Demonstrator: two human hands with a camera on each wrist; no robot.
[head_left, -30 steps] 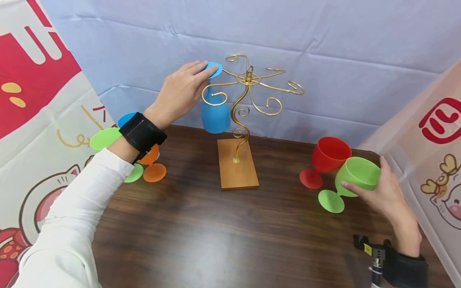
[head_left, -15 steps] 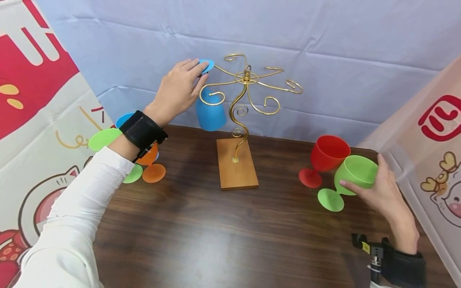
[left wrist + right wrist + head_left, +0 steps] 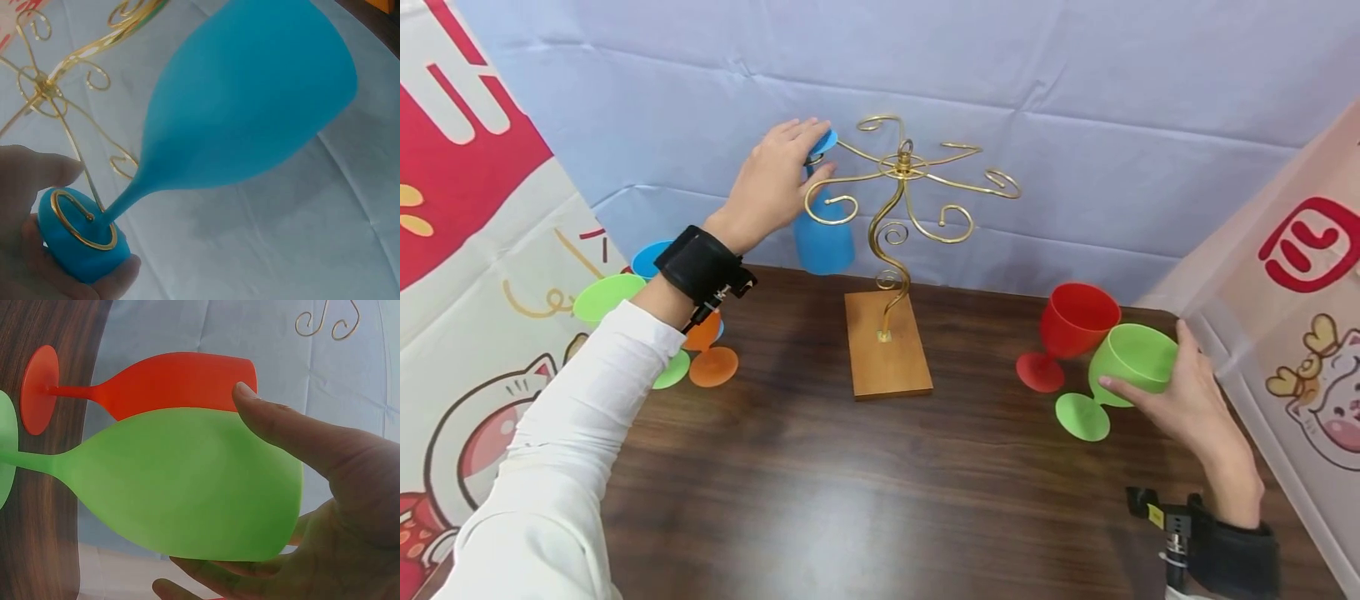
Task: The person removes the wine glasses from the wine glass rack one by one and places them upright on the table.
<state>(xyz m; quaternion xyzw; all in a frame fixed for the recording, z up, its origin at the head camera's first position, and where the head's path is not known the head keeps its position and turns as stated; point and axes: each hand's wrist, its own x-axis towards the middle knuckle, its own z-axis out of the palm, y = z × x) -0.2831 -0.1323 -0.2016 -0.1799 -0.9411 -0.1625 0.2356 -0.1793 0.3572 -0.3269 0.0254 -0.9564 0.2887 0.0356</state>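
My left hand (image 3: 771, 187) pinches the round base of a blue wine glass (image 3: 825, 242), which hangs bowl-down at the left side of a gold scrolled rack (image 3: 904, 162). In the left wrist view, the curled hook (image 3: 81, 237) of one rack arm encircles the stem just under the base, and my thumb and fingers are around the base's edge. At the right, my right hand (image 3: 1195, 400) grips the bowl of a green wine glass (image 3: 1112, 367), its thumb on the near side. That glass stands upright on the table with its foot down.
A red wine glass (image 3: 1078, 321) stands close behind the green one. On the left, an orange glass (image 3: 713, 367), another green glass (image 3: 606, 296) and another blue glass (image 3: 647, 258) are partly hidden by my left forearm. The rack rises from a wooden base (image 3: 891, 362).
The blue glass has shifted slightly left relative to the rack, tilting briefly and then hanging straighter. My left fingers have moved from on top of its base to the edge. The right hand stays put.
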